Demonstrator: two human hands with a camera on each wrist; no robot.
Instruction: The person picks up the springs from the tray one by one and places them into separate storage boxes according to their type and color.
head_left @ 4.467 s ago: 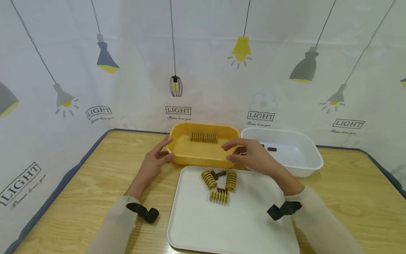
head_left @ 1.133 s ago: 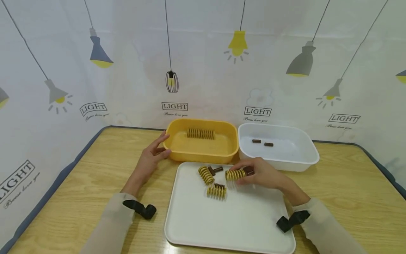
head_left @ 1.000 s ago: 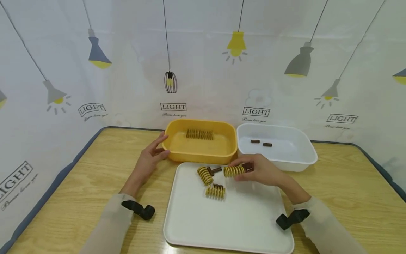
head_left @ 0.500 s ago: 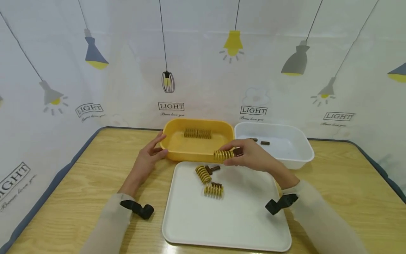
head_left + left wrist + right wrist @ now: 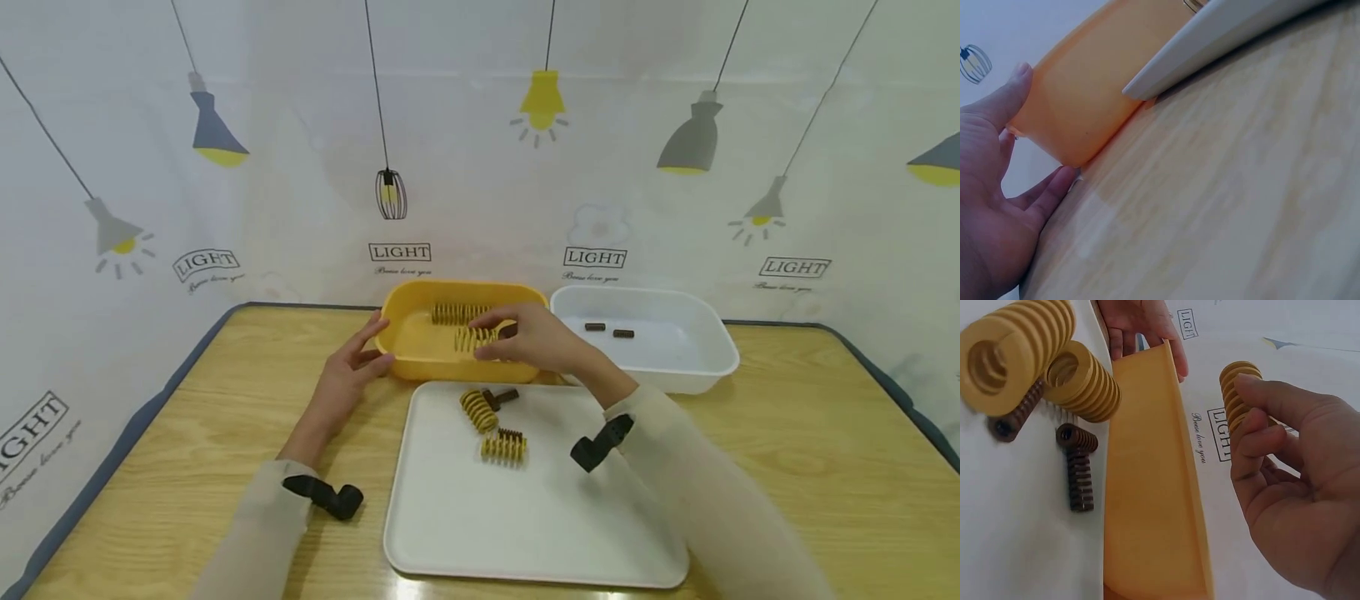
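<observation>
My right hand (image 5: 536,337) pinches a large yellow compression spring (image 5: 472,339) over the yellow bin (image 5: 420,367). In the right wrist view, thumb and fingertips hold this spring (image 5: 1235,394) near one end, above the bin's rim. Two more yellow springs lie in a row inside the bin, partly behind the right hand. My left hand (image 5: 348,379) rests against the bin's left end, fingers spread and fairly straight; the left wrist view shows its fingertips touching the bin's wall (image 5: 1091,94). On the white tray (image 5: 525,525) lie two yellow springs (image 5: 504,448) and several small brown springs (image 5: 508,395).
A white bin (image 5: 675,350) stands right of the yellow one, with two small brown springs (image 5: 623,333) in it. Both bins sit behind the tray on a wooden table (image 5: 825,433). A patterned white curtain (image 5: 480,167) hangs along the table's back edge.
My right hand was empty over the bin 4.5 s ago. It then gripped a yellow spring at the tray and has carried it up and left over the yellow bin. My left hand stays put.
</observation>
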